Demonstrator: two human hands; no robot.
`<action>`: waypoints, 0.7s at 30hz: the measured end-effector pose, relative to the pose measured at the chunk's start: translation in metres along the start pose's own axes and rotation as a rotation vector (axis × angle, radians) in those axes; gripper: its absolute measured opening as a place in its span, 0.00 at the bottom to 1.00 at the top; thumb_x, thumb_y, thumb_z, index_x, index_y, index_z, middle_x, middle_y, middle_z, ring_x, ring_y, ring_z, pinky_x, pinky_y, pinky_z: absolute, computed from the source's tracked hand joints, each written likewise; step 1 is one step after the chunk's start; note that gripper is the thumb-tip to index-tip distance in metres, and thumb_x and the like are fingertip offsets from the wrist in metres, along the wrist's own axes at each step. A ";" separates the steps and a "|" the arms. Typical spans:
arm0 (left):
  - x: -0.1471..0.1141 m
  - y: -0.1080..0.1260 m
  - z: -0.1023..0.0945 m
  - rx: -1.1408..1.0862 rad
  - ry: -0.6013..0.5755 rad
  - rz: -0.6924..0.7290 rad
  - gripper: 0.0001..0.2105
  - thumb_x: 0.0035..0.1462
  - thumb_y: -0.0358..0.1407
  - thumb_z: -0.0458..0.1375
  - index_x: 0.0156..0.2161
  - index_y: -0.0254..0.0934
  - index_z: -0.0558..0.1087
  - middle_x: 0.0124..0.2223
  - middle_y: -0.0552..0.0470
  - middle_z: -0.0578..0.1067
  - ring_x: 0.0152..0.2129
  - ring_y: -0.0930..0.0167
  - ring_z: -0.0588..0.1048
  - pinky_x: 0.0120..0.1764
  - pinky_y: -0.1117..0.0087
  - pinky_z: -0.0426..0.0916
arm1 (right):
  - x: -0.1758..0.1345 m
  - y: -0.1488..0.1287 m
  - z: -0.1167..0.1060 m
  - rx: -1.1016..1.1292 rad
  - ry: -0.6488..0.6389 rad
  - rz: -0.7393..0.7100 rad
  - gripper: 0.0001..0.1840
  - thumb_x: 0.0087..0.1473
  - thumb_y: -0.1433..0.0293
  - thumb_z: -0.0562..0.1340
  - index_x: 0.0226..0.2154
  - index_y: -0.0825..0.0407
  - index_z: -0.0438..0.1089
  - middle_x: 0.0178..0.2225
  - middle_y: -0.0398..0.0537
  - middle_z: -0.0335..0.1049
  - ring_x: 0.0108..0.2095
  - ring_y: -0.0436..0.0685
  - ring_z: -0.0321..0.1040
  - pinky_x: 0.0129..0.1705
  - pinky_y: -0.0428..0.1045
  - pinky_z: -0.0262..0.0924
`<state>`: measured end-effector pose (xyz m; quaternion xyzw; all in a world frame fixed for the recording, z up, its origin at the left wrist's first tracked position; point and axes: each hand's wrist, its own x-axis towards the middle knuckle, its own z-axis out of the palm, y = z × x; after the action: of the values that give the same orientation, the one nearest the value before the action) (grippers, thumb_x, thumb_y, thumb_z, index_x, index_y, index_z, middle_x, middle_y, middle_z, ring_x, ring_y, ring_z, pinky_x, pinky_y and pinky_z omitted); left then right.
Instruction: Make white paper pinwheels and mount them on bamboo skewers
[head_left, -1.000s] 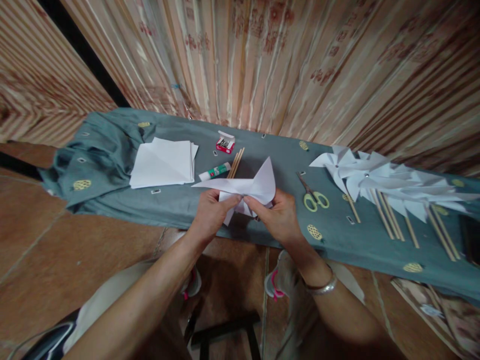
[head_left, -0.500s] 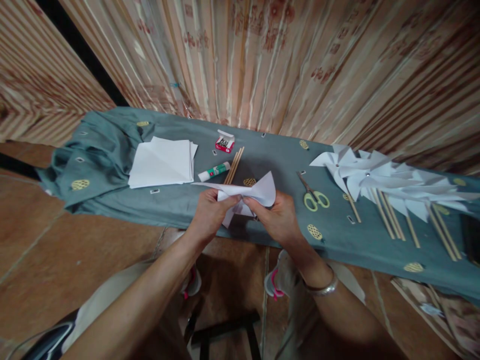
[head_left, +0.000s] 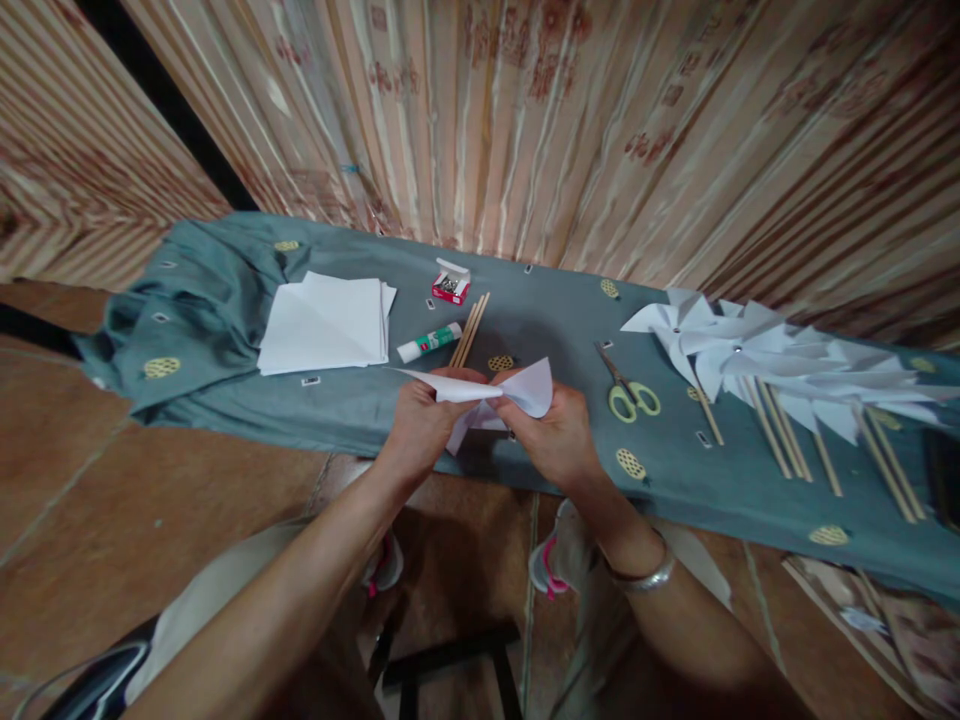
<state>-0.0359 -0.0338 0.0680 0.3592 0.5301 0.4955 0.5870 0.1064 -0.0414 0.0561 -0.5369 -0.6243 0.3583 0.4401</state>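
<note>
Between my two hands is a white paper pinwheel point(head_left: 530, 386), its blades curled in toward the middle. My left hand point(head_left: 420, 420) grips its left side, the thumb pressing a folded blade near the centre. On the other side my right hand point(head_left: 551, 430) pinches the paper with the thumb at the centre, fingers hidden behind it. Just beyond lie several thin wooden sticks point(head_left: 470, 332) and a green and white glue stick point(head_left: 430, 342). A small red box point(head_left: 451, 284) of metal pins stands open behind them.
Left on the green tablecloth point(head_left: 555, 310) is a stack of white paper point(head_left: 326, 322). Scissors with light green handles point(head_left: 634, 402) lie right of my hands. Farther right, several finished paper pinwheels point(head_left: 739, 350) on sticks overlap. A dark object point(head_left: 942, 475) sits at the right edge.
The upper-left blade has been folded down toward the centre, under my left thumb. My hands stay in almost the same place.
</note>
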 end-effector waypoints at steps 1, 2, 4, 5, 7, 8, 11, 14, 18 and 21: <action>0.000 0.000 0.000 -0.009 -0.004 -0.003 0.12 0.30 0.34 0.69 0.26 0.33 0.77 0.22 0.55 0.75 0.19 0.75 0.70 0.25 0.75 0.63 | 0.000 0.000 0.000 0.003 -0.002 0.005 0.08 0.50 0.64 0.62 0.29 0.52 0.73 0.24 0.43 0.71 0.24 0.51 0.66 0.28 0.45 0.59; 0.000 0.000 0.000 -0.026 -0.007 -0.004 0.12 0.30 0.33 0.69 0.26 0.33 0.76 0.22 0.56 0.75 0.19 0.75 0.69 0.24 0.76 0.63 | 0.000 0.000 0.000 0.007 -0.006 0.009 0.08 0.50 0.64 0.62 0.28 0.52 0.73 0.24 0.43 0.71 0.24 0.52 0.66 0.28 0.45 0.59; 0.000 -0.001 0.000 -0.042 -0.009 -0.009 0.12 0.30 0.33 0.69 0.26 0.34 0.76 0.22 0.56 0.75 0.18 0.76 0.69 0.24 0.76 0.62 | 0.001 0.000 0.000 0.014 -0.012 0.013 0.09 0.50 0.64 0.61 0.29 0.52 0.73 0.25 0.43 0.71 0.25 0.52 0.66 0.28 0.45 0.59; 0.000 -0.001 0.001 -0.039 -0.007 -0.011 0.12 0.30 0.33 0.69 0.26 0.34 0.76 0.22 0.56 0.75 0.18 0.75 0.69 0.24 0.76 0.62 | 0.001 0.000 0.000 0.014 -0.014 0.015 0.09 0.50 0.64 0.61 0.29 0.52 0.73 0.25 0.43 0.71 0.25 0.52 0.66 0.28 0.45 0.59; 0.000 0.000 0.001 -0.026 -0.004 -0.012 0.12 0.30 0.33 0.69 0.27 0.33 0.76 0.22 0.55 0.76 0.19 0.75 0.70 0.24 0.76 0.62 | 0.001 0.000 -0.001 0.011 -0.015 0.019 0.09 0.50 0.64 0.61 0.29 0.52 0.73 0.25 0.43 0.71 0.25 0.52 0.66 0.28 0.45 0.59; 0.000 0.000 0.001 -0.022 -0.003 -0.011 0.12 0.30 0.33 0.69 0.27 0.33 0.76 0.22 0.55 0.76 0.19 0.75 0.70 0.24 0.76 0.62 | 0.001 0.000 -0.001 0.009 -0.013 0.020 0.09 0.49 0.64 0.61 0.29 0.52 0.73 0.25 0.43 0.71 0.24 0.52 0.66 0.28 0.45 0.59; 0.000 -0.001 0.000 -0.022 -0.004 -0.004 0.12 0.31 0.33 0.69 0.27 0.33 0.76 0.22 0.56 0.75 0.19 0.75 0.69 0.24 0.76 0.62 | 0.001 0.000 -0.001 0.012 -0.017 0.026 0.09 0.49 0.65 0.61 0.28 0.53 0.73 0.24 0.44 0.71 0.24 0.52 0.65 0.28 0.46 0.59; 0.000 -0.001 0.000 -0.016 -0.009 -0.001 0.11 0.33 0.33 0.68 0.27 0.34 0.76 0.23 0.56 0.75 0.19 0.75 0.70 0.25 0.75 0.62 | 0.001 0.001 -0.001 0.016 -0.021 0.032 0.09 0.49 0.64 0.61 0.28 0.52 0.73 0.23 0.43 0.70 0.24 0.51 0.65 0.27 0.45 0.59; -0.001 0.000 0.000 -0.002 -0.001 -0.005 0.10 0.33 0.33 0.68 0.27 0.34 0.76 0.23 0.56 0.75 0.19 0.74 0.70 0.25 0.75 0.63 | 0.001 0.003 -0.001 0.011 -0.019 0.027 0.09 0.49 0.64 0.61 0.28 0.52 0.73 0.22 0.43 0.70 0.23 0.51 0.64 0.25 0.44 0.57; -0.001 0.000 0.000 -0.013 -0.005 -0.007 0.10 0.33 0.32 0.68 0.26 0.34 0.76 0.22 0.56 0.76 0.19 0.75 0.70 0.25 0.75 0.63 | 0.001 0.003 -0.001 0.008 -0.014 0.017 0.10 0.50 0.64 0.61 0.28 0.53 0.74 0.23 0.43 0.71 0.23 0.51 0.64 0.26 0.45 0.58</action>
<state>-0.0356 -0.0351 0.0683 0.3547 0.5268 0.4959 0.5923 0.1088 -0.0398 0.0541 -0.5379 -0.6213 0.3683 0.4348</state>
